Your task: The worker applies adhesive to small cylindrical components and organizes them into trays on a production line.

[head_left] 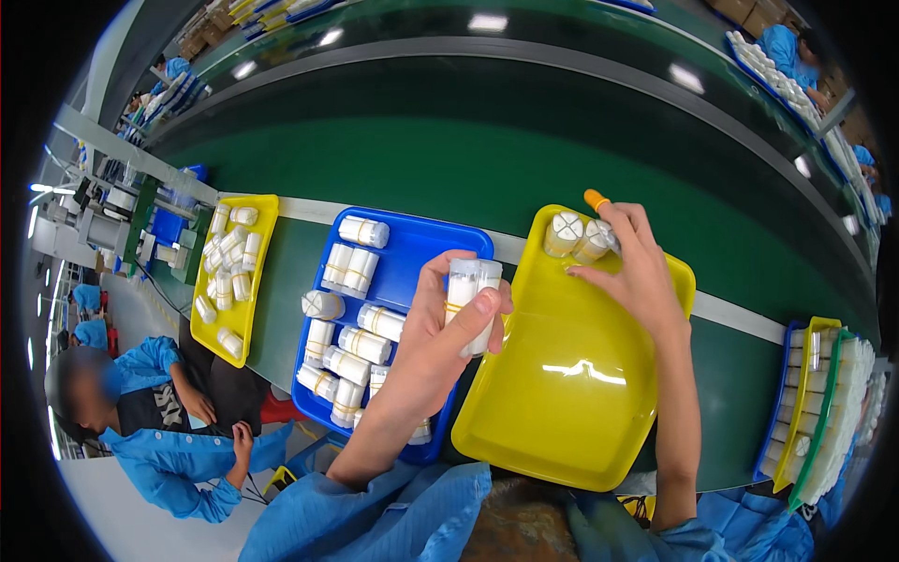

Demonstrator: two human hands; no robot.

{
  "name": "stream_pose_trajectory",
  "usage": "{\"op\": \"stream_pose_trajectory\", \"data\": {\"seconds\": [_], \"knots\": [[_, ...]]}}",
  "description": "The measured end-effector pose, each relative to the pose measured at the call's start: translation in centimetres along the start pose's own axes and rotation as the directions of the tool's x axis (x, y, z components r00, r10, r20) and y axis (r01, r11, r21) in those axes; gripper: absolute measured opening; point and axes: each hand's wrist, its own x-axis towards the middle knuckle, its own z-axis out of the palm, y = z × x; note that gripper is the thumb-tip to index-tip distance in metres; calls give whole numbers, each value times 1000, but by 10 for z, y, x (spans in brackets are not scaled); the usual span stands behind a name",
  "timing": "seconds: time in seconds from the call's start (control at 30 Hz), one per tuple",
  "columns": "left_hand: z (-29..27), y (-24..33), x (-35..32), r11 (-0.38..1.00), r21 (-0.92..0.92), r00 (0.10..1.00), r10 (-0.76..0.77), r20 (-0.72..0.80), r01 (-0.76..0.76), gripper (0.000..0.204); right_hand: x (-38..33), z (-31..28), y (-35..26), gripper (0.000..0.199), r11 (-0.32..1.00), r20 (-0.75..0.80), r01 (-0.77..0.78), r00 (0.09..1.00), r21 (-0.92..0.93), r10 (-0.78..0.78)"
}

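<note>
Two white bottles (579,236) stood upright in the yellow tray's (562,412) far corner under the right hand's (637,272) closed fingertips, while the left hand (445,337) (nearer the blue tray (412,239)) gripped another bottle (471,304) upright.

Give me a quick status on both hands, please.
Left hand gripping a clear tube bundle. Right hand setting a bundle in the yellow tray. Nothing obstructing.

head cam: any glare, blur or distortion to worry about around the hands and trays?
Head view: strong fisheye, the green conveyor belt and its edges bow toward a black rim; white glare patch on the yellow tray floor and lamp reflections on the belt; left hand with its white vials and right hand are fairly sharp; far workers are small and soft.
</note>
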Motion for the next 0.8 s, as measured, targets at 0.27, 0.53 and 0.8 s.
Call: {"op": "stream_pose_trajectory", "data": {"seconds": [0.27, 0.53, 0.8], "knots": [[14, -10, 0, 996, -50, 995, 78, 55, -76, 51, -34, -56, -77, 25, 353, -148, 85, 976, 932, 157], [51, -9, -16, 992, -78, 985, -91, 146, 103, 65, -9, -58, -126, 51, -436, -109, 106, 994, 894, 18], [45, -1, -33, 997, -62, 989, -42, 138, 51, 66, -4, -48, -133, 51, -368, -261, 186, 951, 911, -165]]}}
